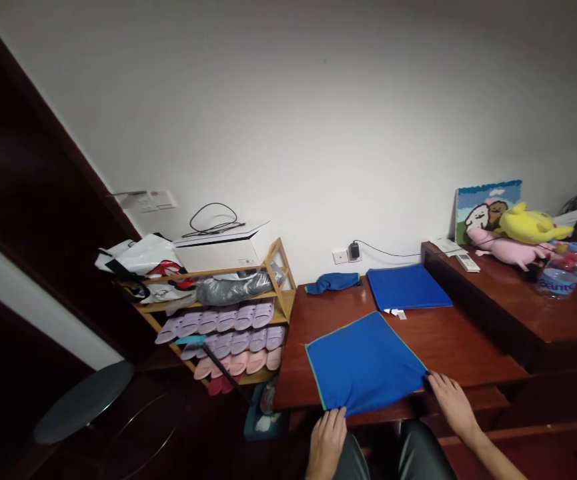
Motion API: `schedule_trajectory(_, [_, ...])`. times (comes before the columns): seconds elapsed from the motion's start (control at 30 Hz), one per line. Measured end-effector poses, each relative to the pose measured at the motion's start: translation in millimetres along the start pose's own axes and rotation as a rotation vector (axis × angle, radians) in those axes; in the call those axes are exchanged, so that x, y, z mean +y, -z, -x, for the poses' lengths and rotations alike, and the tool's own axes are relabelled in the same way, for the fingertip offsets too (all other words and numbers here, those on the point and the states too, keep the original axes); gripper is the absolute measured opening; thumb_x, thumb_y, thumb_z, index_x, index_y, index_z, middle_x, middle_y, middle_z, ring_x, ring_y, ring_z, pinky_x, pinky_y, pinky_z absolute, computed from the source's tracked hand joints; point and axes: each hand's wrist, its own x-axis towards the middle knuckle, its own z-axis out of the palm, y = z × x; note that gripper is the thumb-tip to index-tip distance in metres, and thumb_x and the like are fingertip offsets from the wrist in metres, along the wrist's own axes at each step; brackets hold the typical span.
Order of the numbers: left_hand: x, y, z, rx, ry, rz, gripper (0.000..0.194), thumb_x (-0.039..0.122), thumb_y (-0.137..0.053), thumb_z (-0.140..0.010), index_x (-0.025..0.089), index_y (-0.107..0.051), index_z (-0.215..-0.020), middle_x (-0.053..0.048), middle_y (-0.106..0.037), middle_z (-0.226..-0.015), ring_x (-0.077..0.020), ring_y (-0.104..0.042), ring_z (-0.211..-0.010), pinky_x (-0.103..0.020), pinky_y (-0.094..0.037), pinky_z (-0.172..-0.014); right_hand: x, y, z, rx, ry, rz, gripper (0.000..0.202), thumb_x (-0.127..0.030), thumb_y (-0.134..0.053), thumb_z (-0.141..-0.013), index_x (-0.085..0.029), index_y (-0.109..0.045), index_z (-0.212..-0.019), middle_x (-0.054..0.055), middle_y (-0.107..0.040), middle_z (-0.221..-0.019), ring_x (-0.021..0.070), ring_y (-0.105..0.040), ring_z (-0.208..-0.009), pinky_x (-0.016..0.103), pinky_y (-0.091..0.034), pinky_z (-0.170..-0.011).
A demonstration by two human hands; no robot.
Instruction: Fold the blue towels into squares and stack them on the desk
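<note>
A blue cloth (363, 360) with green edging lies spread on the reddish-brown wooden desk (478, 347), its near side reaching the front edge. My left hand (327, 437) is closed on the cloth's near left corner, and my right hand (451, 400) pinches the near right corner. Between the two hands the near side dips in small creases. Farther back sits a flat, folded blue stack of cloth (408, 287) with white tags showing at its front. To its left is a crumpled blue cloth (335, 283) near the wall.
Left of the desk stands a wooden rack (281, 293) with several slippers and a white box (221, 250). A raised ledge on the right holds plush toys (528, 227), a bottle (563, 273) and a remote (468, 263). A dark round stool (85, 400) is at far left.
</note>
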Motion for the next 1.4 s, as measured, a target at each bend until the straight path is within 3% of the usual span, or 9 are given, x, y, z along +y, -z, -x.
schedule_trajectory(0.13, [-15.4, 10.6, 1.5, -0.072, -0.063, -0.015, 0.044, 0.008, -0.047, -0.099, 0.026, -0.064, -0.135, -0.005, -0.076, -0.106, -0.0189, -0.075, -0.09, -0.027, -0.06, -0.073, 7.0, 4.0, -0.9, -0.049, 0.039, -0.016, 0.057, -0.004, -0.038, -0.085, -0.024, -0.072, -0.125, 0.011, -0.075, -0.129, 0.0294, -0.068, -0.118, 0.047, -0.055, -0.098])
schedule_trajectory(0.27, [-22.8, 21.4, 7.3, -0.142, -0.153, 0.025, 0.041, 0.002, -0.048, -0.094, 0.026, -0.07, -0.12, -0.003, -0.076, -0.107, -0.019, -0.075, -0.093, -0.029, -0.062, -0.077, 18.7, 6.7, 2.4, -0.11, 0.073, -0.02, 0.054, -0.006, -0.037, -0.089, -0.024, -0.073, -0.124, 0.01, -0.074, -0.131, 0.0292, -0.067, -0.121, 0.048, -0.052, -0.102])
schedule_trajectory(0.47, [-32.8, 47.1, 5.9, -0.057, -0.044, 0.052, 0.037, 0.011, -0.043, -0.101, 0.027, -0.072, -0.118, -0.006, -0.076, -0.108, -0.0214, -0.074, -0.098, -0.036, -0.062, -0.087, 43.8, 13.7, 6.7, -0.072, 0.101, -0.11, 0.05, -0.011, -0.038, -0.093, -0.025, -0.071, -0.128, 0.008, -0.071, -0.137, 0.0263, -0.064, -0.125, 0.045, -0.05, -0.106])
schedule_trajectory(0.63, [-34.2, 67.7, -9.9, -0.077, -0.045, 0.022, 0.034, 0.017, -0.041, -0.105, 0.025, -0.074, -0.11, -0.006, -0.075, -0.099, -0.0212, -0.072, -0.089, -0.036, -0.059, -0.082, 19.3, 20.4, -1.6, -0.087, 0.244, -0.208, 0.061, -0.008, -0.039, -0.091, -0.032, -0.061, -0.142, 0.005, -0.064, -0.147, 0.0226, -0.062, -0.129, 0.041, -0.051, -0.104])
schedule_trajectory(0.77, [-34.7, 75.3, -7.9, -0.098, -0.076, 0.04, 0.032, 0.016, -0.041, -0.106, 0.025, -0.072, -0.104, -0.003, -0.073, -0.092, -0.0197, -0.071, -0.083, -0.033, -0.057, -0.077, 4.4, 14.8, -3.3, -0.08, 0.229, -0.181, 0.057, -0.003, -0.038, -0.088, -0.027, -0.072, -0.128, 0.007, -0.074, -0.131, 0.0242, -0.068, -0.119, 0.043, -0.052, -0.103])
schedule_trajectory(0.87, [-44.7, 86.4, -10.9, -0.049, -0.055, 0.054, 0.033, 0.021, -0.041, -0.108, 0.026, -0.073, -0.108, -0.002, -0.075, -0.095, -0.0187, -0.072, -0.085, -0.032, -0.057, -0.079, 8.6, 28.4, -9.1, -0.109, 0.214, -0.223, 0.05, -0.007, -0.04, -0.09, -0.025, -0.074, -0.121, 0.008, -0.078, -0.119, 0.0246, -0.071, -0.108, 0.041, -0.054, -0.098])
schedule_trajectory(1.07, [-69.1, 148.9, -76.1, -0.04, -0.051, 0.084, 0.035, 0.03, -0.038, -0.11, 0.026, -0.071, -0.121, -0.004, -0.078, -0.104, -0.0215, -0.072, -0.095, -0.038, -0.057, -0.089, 28.4, 132.1, -56.3, -0.04, 0.118, -0.32, 0.046, -0.025, -0.036, -0.1, -0.023, -0.072, -0.128, 0.01, -0.075, -0.125, 0.0266, -0.068, -0.116, 0.046, -0.046, -0.112])
schedule_trajectory(1.27, [-78.7, 229.3, -159.2, -0.046, -0.07, 0.247, 0.039, 0.036, -0.034, -0.111, 0.025, -0.07, -0.117, -0.006, -0.075, -0.115, -0.0233, -0.07, -0.107, -0.04, -0.055, -0.097, 47.2, 256.6, -107.3, 0.093, 0.128, -0.447, 0.055, -0.059, -0.038, -0.103, -0.022, -0.074, -0.119, 0.011, -0.076, -0.113, 0.0248, -0.072, -0.099, 0.036, -0.056, -0.087])
schedule_trajectory(1.4, [-78.9, 262.9, -188.0, -0.08, -0.029, 0.417, 0.033, 0.04, -0.039, -0.109, 0.024, -0.068, -0.115, -0.005, -0.073, -0.111, -0.0218, -0.068, -0.105, -0.036, -0.053, -0.096, 49.1, 322.9, -115.8, 0.082, 0.202, -0.528, 0.052, -0.062, -0.046, -0.1, -0.022, -0.076, -0.112, 0.011, -0.078, -0.108, 0.025, -0.073, -0.096, 0.035, -0.056, -0.086])
